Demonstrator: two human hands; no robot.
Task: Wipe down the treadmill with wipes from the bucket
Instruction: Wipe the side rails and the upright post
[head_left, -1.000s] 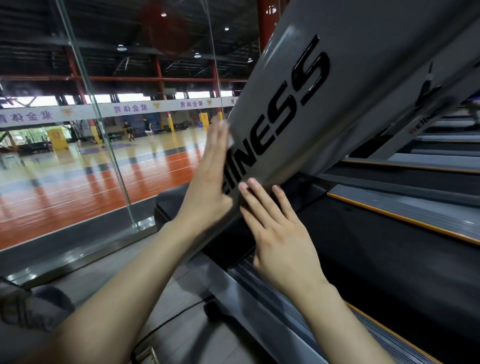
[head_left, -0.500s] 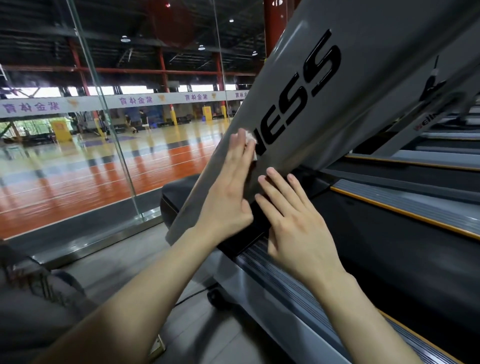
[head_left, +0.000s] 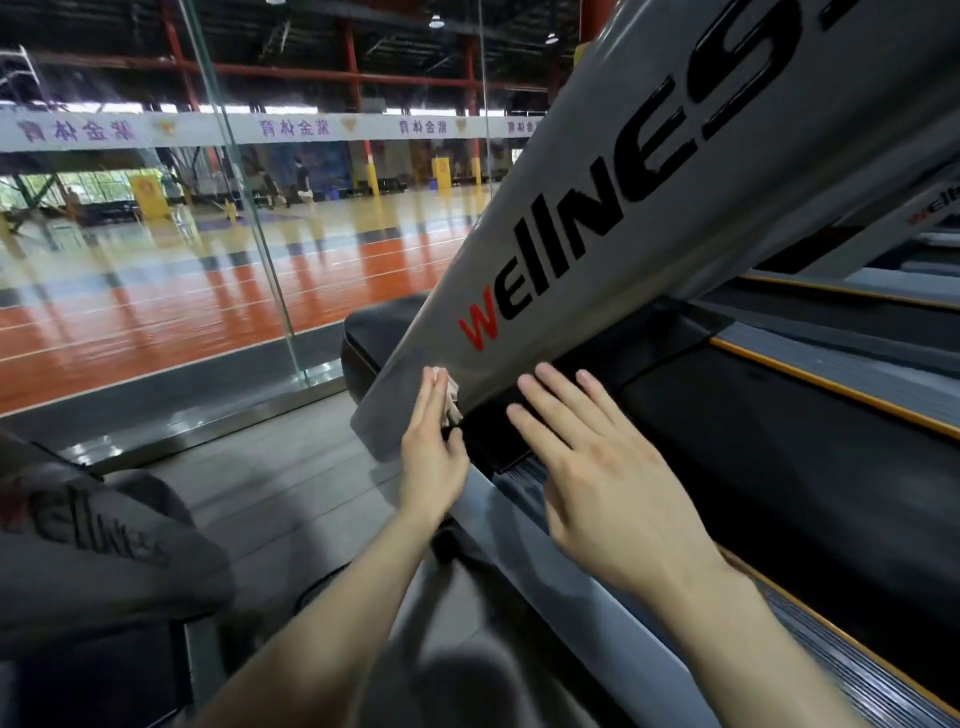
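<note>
Head view: left hand (head_left: 434, 457) presses a small wipe (head_left: 451, 397) flat-fingered against the treadmill upright's (head_left: 597, 218) lower end while the right hand (head_left: 602, 478) hovers open, holding nothing; unpinched, that wipe could slip and drop to the floor (head_left: 270, 488).

The treadmill's grey upright (head_left: 597, 171) slants from lower left up to upper right, printed with "wellNES" lettering, the "w" red and the rest black. Its black belt deck (head_left: 779, 457) lies to the right, edged by a yellow stripe and a ribbed grey side rail. A small crumpled white wipe (head_left: 451, 399) is pressed against the upright's lower end, near its left edge.
</note>
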